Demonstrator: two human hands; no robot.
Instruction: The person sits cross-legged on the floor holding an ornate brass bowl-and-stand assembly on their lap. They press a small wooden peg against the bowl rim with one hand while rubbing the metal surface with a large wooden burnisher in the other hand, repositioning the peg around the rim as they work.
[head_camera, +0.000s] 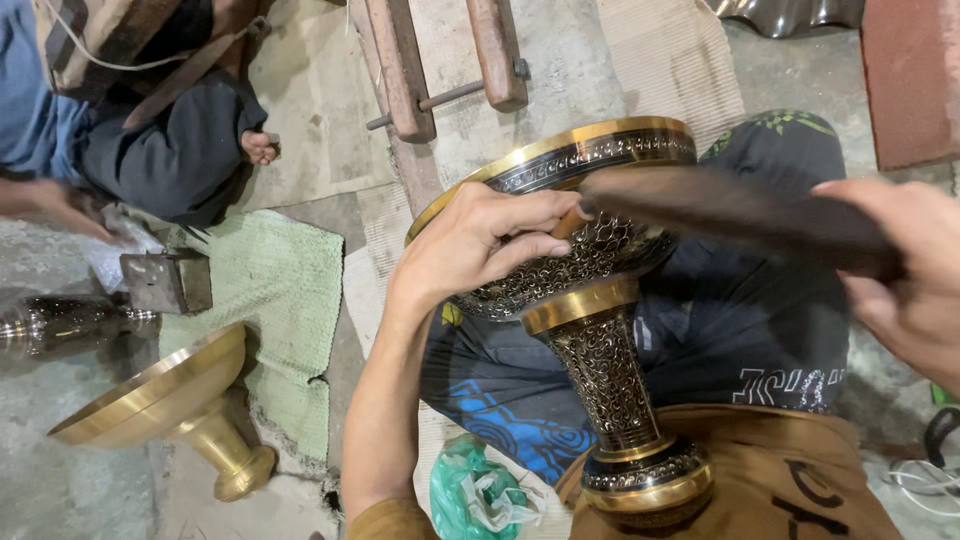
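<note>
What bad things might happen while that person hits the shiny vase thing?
The left hand pinches a small tool against the goblet right where the dark, blurred mallet in the right hand swings, so fingers might get struck. The goblet lies tilted across the lap, held by one hand only; a hard blow could make it roll or slip.

A plain brass goblet (165, 400) lies tilted beside a green mat (280, 300).

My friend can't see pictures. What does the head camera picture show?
A person's left hand holds a small tool against an ornate brass vase lying across their lap, while the right hand swings a blurred dark mallet toward it. A plain brass vase lies on the concrete floor at left, near another seated person.
</note>
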